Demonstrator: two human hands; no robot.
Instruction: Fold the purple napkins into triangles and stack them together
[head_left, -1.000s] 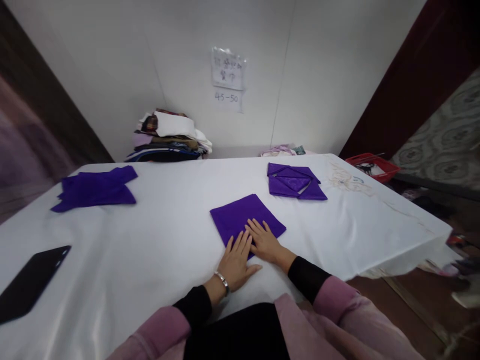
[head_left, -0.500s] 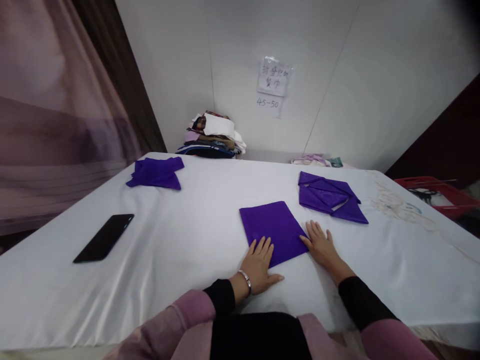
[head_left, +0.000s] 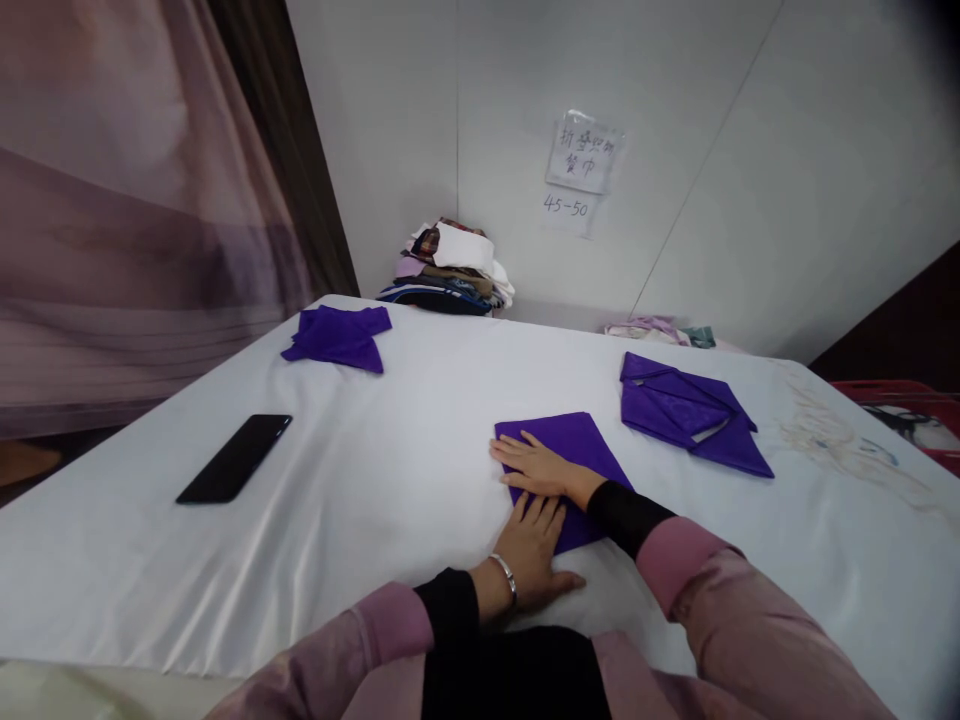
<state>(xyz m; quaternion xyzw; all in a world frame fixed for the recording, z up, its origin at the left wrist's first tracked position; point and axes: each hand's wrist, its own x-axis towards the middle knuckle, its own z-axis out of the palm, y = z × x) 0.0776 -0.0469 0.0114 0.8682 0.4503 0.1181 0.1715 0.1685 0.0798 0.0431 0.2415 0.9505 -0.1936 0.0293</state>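
Note:
A purple cloth napkin [head_left: 576,432], folded to a flat square, lies on the white-covered table in front of me. My left hand [head_left: 531,545] rests on its near left edge, fingers stretched out and the thumb apart. My right hand [head_left: 534,465] reaches across the napkin and lies flat on its far left part, fingertips at the left edge. The two hands almost touch. Part of the napkin is hidden under my hands and right sleeve. Farther right lies another purple napkin [head_left: 679,405], folded with pointed flaps.
A folded purple cloth [head_left: 337,335] lies at the table's far left, with a black phone [head_left: 236,458] nearer me. Stacked clothes [head_left: 450,270] stand beyond the far edge, below a handwritten sign [head_left: 581,155]. At right is a red basket [head_left: 885,390]; embroidery marks the tablecloth [head_left: 832,425].
My right hand has moved left from the napkin's right corner to its left side. My left hand stays at the near left edge. The whole view has shifted slightly.

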